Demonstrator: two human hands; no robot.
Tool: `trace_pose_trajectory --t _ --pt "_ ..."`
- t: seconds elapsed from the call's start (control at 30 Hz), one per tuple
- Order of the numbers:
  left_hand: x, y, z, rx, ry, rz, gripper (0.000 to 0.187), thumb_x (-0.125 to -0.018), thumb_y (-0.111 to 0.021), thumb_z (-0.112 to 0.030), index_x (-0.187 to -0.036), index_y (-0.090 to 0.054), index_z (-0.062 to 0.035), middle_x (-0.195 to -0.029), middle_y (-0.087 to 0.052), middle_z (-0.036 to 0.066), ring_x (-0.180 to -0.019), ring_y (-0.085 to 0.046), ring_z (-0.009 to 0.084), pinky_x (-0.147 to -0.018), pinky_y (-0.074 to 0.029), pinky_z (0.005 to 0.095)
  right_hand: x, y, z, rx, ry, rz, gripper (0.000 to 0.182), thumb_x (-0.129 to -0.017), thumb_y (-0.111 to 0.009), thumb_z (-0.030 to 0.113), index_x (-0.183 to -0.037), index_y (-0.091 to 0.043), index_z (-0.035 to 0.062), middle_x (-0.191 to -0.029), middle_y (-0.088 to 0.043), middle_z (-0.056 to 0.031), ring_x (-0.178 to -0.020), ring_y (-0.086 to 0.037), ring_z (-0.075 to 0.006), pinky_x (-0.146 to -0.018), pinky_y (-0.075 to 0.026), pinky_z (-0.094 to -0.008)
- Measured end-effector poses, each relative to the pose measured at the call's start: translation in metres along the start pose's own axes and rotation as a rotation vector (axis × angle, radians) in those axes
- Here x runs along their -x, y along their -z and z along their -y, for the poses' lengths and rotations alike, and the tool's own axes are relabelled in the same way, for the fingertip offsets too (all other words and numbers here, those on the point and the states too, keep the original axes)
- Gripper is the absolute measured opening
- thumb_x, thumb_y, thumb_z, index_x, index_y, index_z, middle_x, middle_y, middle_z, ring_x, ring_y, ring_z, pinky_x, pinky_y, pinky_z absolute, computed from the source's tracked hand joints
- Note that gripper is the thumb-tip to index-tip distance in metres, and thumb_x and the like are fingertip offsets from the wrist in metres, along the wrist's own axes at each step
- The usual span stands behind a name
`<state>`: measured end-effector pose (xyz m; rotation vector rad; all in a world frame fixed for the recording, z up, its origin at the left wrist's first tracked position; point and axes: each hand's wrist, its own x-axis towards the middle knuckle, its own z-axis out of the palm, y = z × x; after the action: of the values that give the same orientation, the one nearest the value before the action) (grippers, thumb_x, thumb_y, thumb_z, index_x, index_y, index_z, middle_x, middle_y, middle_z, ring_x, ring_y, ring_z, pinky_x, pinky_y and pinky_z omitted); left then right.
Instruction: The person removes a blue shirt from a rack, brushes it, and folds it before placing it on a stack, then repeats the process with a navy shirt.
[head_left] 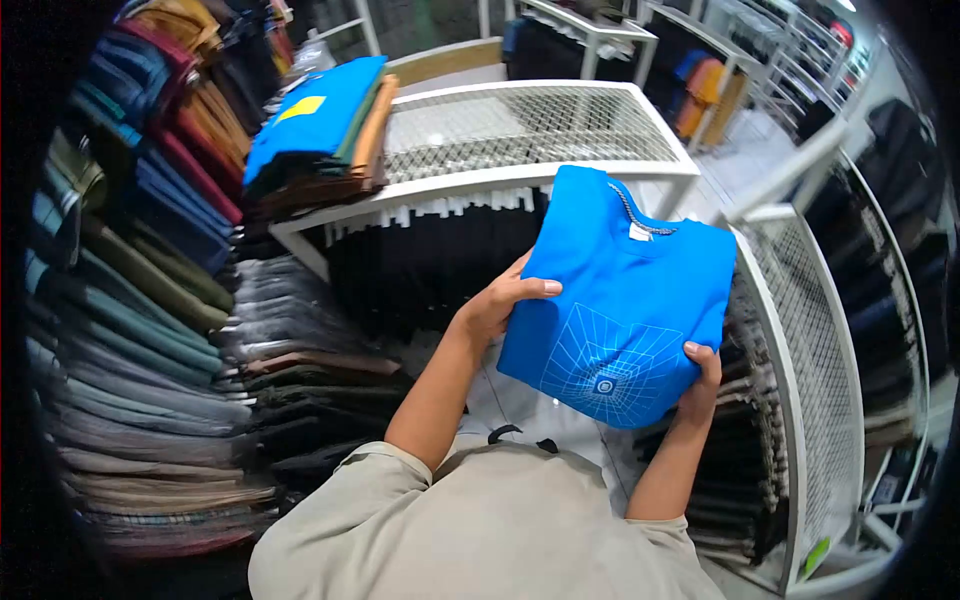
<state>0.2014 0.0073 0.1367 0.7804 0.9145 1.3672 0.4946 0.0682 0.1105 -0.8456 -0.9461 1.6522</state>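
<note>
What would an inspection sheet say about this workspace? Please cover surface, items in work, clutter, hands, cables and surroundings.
Surface: white mesh-topped rack ahead.
Items in work: folded blue shirt, held up beside the rack's near right corner, pale line print showing.
Clutter: stack of folded garments at the rack's left end, blue on top.
Hands: left hand and right hand grip opposite sides of the shirt, thumbs on top.
Cables: nothing seen.
Surroundings: hanging garments at left; another white mesh rack at right.

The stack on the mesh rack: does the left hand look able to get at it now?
Probably not right now: the left hand holds the shirt, and the stack lies farther off, on the rack. Nothing seems to block the space between, though.
</note>
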Motion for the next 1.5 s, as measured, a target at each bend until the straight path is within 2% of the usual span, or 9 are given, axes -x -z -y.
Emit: trace_pose_trajectory --t 0.43,0.6,0.67,0.77,0.93,1.13,1.27,1.37,1.5 --pt "0.078 0.204 -0.195 -0.177 -0.226 -0.348 0.093 -0.078 -0.082 -0.025 -0.151 -0.034 0.0057 -0.138 -0.053 0.025 -0.124 -0.057 0.0337 -0.106 -0.046 0.044 -0.098 -0.298 -0.05 0.046 -0.132 0.417 0.071 -0.077 -0.068 0.023 -0.139 -0.046 -0.0051 -0.121 -0.06 -0.0177 -0.107 -0.062 -0.0257 -0.091 -0.051 -0.036" --pt "0.072 0.269 -0.309 -0.427 -0.307 -0.62 0.105 -0.069 -0.083 -0.047 -0.147 -0.038 0.0064 -0.128 -0.056 0.023 -0.116 -0.057 0.0341 -0.097 -0.05 0.0463 -0.165 -0.434 -0.05 0.053 0.037 0.568 0.045 -0.084 -0.07 0.03 -0.117 -0.057 0.0022 -0.096 -0.06 -0.0066 -0.085 -0.06 -0.0174 -0.076 -0.05 -0.0317" --pt "0.063 0.301 -0.36 -0.588 -0.485 -0.48 0.104 -0.072 -0.082 -0.053 -0.144 -0.04 0.0084 -0.126 -0.056 0.03 -0.108 -0.064 0.0348 -0.09 -0.057 0.043 -0.197 -0.5 -0.041 0.0 0.014 0.638 0.038 -0.087 -0.068 0.028 -0.114 -0.059 0.0031 -0.096 -0.061 -0.0064 -0.084 -0.061 -0.0159 -0.073 -0.051 -0.0312" --pt "0.027 0.397 -0.43 -0.619 -0.247 -0.446 0.08 -0.089 -0.069 -0.05 -0.14 -0.047 0.0072 -0.117 -0.065 0.027 -0.101 -0.071 0.0322 -0.082 -0.063 0.039 -0.244 -0.577 -0.045 0.068 -0.082 0.648 0.024 -0.088 -0.067 0.028 -0.097 -0.063 0.0063 -0.077 -0.062 -0.0051 -0.062 -0.06 -0.0172 -0.06 -0.053 -0.0323" --pt "0.026 0.466 -0.374 -0.747 0.125 -0.679 0.072 -0.097 -0.063 -0.049 -0.145 -0.046 0.0008 -0.132 -0.062 0.02 -0.112 -0.066 0.0281 -0.096 -0.054 0.0417 -0.286 -0.582 -0.155 0.327 -0.208 0.712 0.025 -0.091 -0.069 0.024 -0.106 -0.066 0.0053 -0.085 -0.064 -0.0048 -0.069 -0.063 -0.0104 -0.057 -0.052 -0.0237" --pt "0.051 0.459 -0.328 -0.633 -0.075 -0.792 0.074 -0.097 -0.067 -0.04 -0.151 -0.039 0.0018 -0.14 -0.056 0.022 -0.12 -0.06 0.0243 -0.1 -0.049 0.0362 -0.261 -0.574 -0.171 0.208 -0.343 0.665 0.058 -0.093 -0.07 0.026 -0.14 -0.046 0.0016 -0.108 -0.067 -0.0113 -0.078 -0.066 -0.0134 -0.063 -0.056 -0.0276" --pt "0.055 0.481 -0.329 -0.682 -0.17 -0.818 0.071 -0.098 -0.068 -0.034 -0.152 -0.038 0.0009 -0.131 -0.062 0.02 -0.11 -0.064 0.021 -0.094 -0.051 0.0332 -0.233 -0.568 -0.15 0.365 -0.111 0.662 0.077 -0.093 -0.075 0.029 -0.149 -0.033 -0.0049 -0.111 -0.066 -0.0188 -0.077 -0.067 -0.0149 -0.059 -0.055 -0.0261" --pt "0.058 0.478 -0.322 -0.695 -0.357 -0.83 0.061 -0.098 -0.068 -0.035 -0.146 -0.047 -0.0039 -0.099 -0.066 0.009 -0.071 -0.058 0.0129 -0.057 -0.049 0.0281 -0.232 -0.562 -0.16 0.304 0.101 0.607 0.076 -0.094 -0.074 0.022 -0.148 -0.029 -0.006 -0.115 -0.065 -0.0216 -0.087 -0.069 -0.0201 -0.063 -0.057 -0.0287" --pt "0.065 0.491 -0.303 -0.608 -0.318 -0.771 0.06 -0.095 -0.072 -0.032 -0.144 -0.051 -0.0032 -0.104 -0.068 0.009 -0.075 -0.059 0.0113 -0.061 -0.048 0.0264 -0.199 -0.555 -0.157 0.463 0.108 0.563 0.073 -0.097 -0.07 0.026 -0.149 -0.029 -0.0028 -0.097 -0.069 -0.0161 -0.065 -0.064 -0.0135 -0.047 -0.05 -0.0266"
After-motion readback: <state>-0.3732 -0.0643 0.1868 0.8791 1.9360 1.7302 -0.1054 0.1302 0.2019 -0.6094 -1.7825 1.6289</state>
